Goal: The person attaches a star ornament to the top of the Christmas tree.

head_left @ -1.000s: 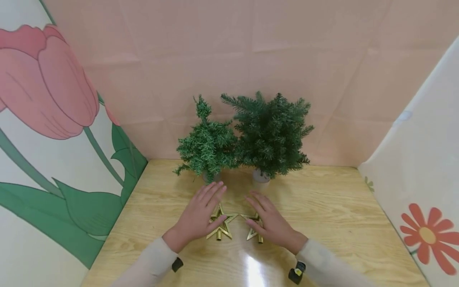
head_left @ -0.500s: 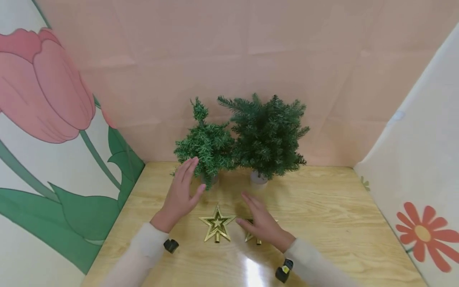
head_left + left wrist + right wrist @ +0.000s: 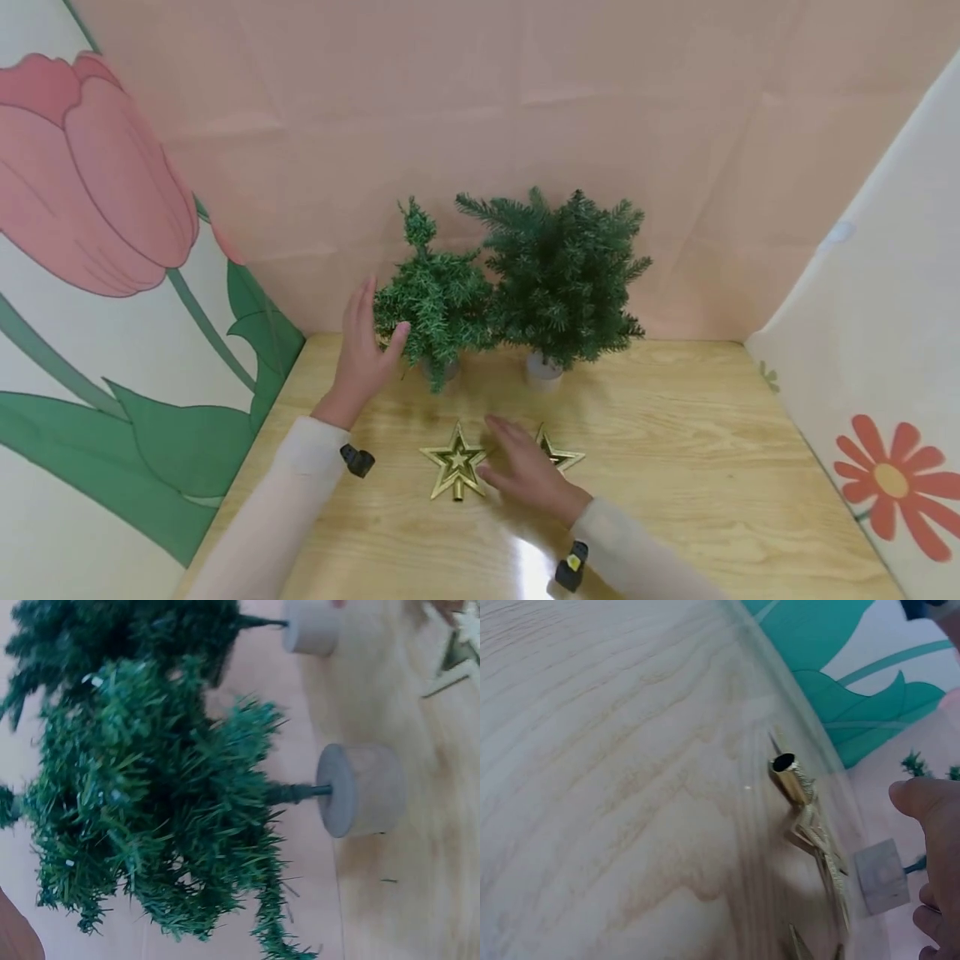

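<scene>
Beside the left edge of the smaller artificial Christmas tree [image 3: 435, 304], my left hand [image 3: 362, 358] is raised with its fingers straight and thumb apart. Whether it touches the branches I cannot tell. In the left wrist view this tree's round base [image 3: 371, 791] stands on the table. A gold star topper [image 3: 458, 463] lies flat in front of the trees. My right hand [image 3: 531, 471] hovers with relaxed fingers over a second gold star [image 3: 564, 457], hiding much of it. No thing shows in its grasp; its thumb [image 3: 915, 796] appears in the right wrist view.
A fuller, darker Christmas tree [image 3: 566, 279] on a pale round base [image 3: 544, 372] stands right of the smaller one, branches meeting. Behind both hangs a pink cloth [image 3: 600, 125]. Flower-printed panels [image 3: 135, 208] flank the wooden table [image 3: 675, 467].
My left hand has moved from above the left star forward and left to the smaller tree's side, uncovering that star. My right hand has shifted slightly left. The stars and trees stay put.
</scene>
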The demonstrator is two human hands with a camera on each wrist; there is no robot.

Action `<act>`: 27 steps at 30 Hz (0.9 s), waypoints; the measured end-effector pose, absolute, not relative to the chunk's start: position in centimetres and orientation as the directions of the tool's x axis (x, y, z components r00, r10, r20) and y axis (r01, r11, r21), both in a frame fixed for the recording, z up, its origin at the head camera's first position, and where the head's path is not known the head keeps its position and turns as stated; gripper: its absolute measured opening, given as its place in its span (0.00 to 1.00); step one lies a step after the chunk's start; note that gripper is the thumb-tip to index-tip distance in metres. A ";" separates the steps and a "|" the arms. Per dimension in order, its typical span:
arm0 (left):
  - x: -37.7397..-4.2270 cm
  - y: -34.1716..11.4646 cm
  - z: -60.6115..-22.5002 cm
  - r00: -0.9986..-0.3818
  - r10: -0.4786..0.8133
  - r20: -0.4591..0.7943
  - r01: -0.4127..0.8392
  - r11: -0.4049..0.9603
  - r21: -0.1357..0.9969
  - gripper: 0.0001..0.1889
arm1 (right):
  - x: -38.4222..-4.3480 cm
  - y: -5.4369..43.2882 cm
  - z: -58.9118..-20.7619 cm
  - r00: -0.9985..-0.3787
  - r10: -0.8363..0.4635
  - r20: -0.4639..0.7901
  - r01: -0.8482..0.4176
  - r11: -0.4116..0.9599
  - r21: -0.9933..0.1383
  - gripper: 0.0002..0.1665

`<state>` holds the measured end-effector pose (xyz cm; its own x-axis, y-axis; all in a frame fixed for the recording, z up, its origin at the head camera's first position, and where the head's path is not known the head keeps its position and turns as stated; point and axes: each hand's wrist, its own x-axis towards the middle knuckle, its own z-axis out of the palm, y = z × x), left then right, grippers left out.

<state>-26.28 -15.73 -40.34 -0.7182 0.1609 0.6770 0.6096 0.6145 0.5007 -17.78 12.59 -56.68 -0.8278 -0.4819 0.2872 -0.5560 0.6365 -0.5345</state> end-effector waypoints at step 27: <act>-30.5 -13.4 -37.8 -0.865 0.119 0.487 0.358 0.827 0.433 0.54 | -18.1 10.1 -57.8 -0.832 -0.520 0.194 -0.539 0.678 -0.499 0.50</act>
